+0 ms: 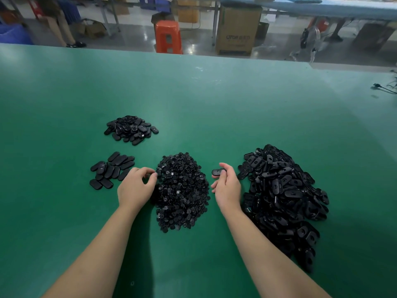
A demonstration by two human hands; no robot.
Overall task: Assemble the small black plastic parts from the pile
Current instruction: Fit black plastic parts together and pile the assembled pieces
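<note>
One oval part (217, 172) crosswise, right hand (228, 186)

Both forearms run out of the bottom edge. The left hand (135, 188) curls its fingertips at the edge of the middle heap of small round black plastic pieces (182, 192); whether they pinch a piece cannot be told. The right hand (226, 186) hides most of the black oval plastic shell (217, 172) it holds. Single pieces deep in the heaps blur together.
</note>
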